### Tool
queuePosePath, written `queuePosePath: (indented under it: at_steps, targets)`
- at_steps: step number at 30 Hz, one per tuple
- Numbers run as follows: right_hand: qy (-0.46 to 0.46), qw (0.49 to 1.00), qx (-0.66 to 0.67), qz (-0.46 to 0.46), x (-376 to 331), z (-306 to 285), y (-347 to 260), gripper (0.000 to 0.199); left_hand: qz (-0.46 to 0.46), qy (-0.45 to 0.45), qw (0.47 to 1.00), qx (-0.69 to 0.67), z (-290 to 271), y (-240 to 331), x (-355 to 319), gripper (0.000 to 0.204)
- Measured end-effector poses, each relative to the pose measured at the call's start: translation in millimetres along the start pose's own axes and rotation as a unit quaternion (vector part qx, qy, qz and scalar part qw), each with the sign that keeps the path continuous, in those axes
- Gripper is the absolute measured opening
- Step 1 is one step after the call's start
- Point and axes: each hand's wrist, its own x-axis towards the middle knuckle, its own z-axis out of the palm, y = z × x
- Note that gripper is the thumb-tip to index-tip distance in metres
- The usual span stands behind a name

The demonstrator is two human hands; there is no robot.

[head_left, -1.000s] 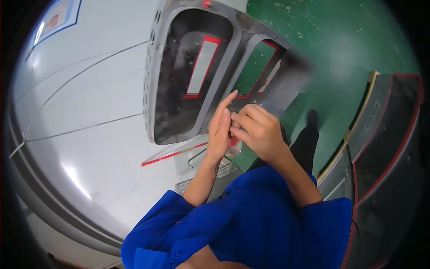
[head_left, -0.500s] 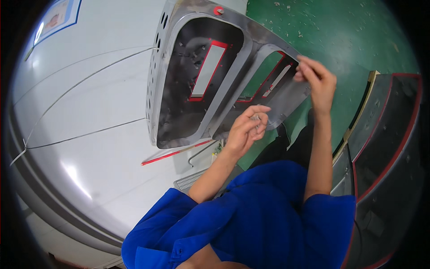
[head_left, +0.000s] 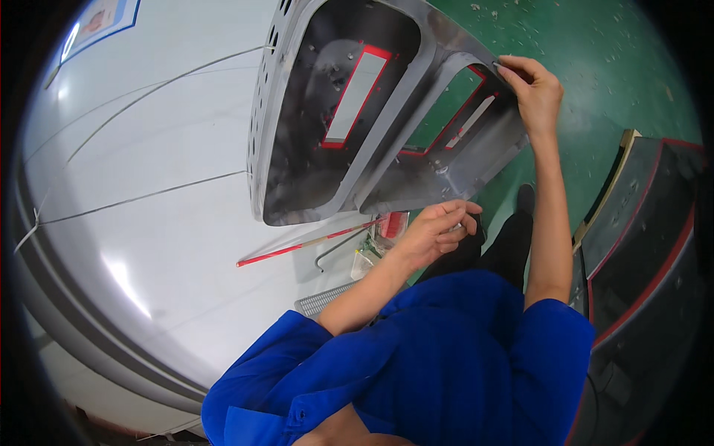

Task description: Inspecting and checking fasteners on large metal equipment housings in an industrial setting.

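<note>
A grey metal panel (head_left: 439, 36) with two large rounded openings hangs on its side in front of me, tethered by thin cords (head_left: 149, 195). Inside its openings are slots edged with red tape (head_left: 388, 53). My right hand (head_left: 537, 93) is at the panel's right edge, thumb and fingers pinched around something too small to name. Below the panel's lower corner, apart from it, my left hand (head_left: 439, 234) is closed with its fingertips bunched together. Whatever sits between those fingertips, if anything, cannot be made out.
Another dark panel with red tape (head_left: 639, 275) stands at the right beside a wooden strip (head_left: 606, 186). A red-and-white rod (head_left: 312, 244) and a clear container with red contents (head_left: 392, 227) lie under the hanging panel. Scraps dot the green floor (head_left: 595, 67).
My right hand has come in against the panel's edge, its fingers pinching. My left hand has moved right and down, away from the panel. The panel sits higher in view.
</note>
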Motion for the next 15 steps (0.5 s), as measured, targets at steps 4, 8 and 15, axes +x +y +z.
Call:
queuePosePath:
  at_steps: [4,8,15]
  targets:
    - [0.016,1.0,-0.013,-0.006,9,4,0,0.014,0.004,0.024,0.999,-0.027,-7,-18,-1,0.021]
    - [-0.02,0.998,-0.05,-0.019,16,-3,-8,0.013,0.028,0.04,0.997,-0.058,-12,-26,-5,0.021]
    - [-0.043,0.988,0.142,-0.034,38,7,30,0.01,0.129,0.004,0.98,-0.154,-47,4,1,0.023]
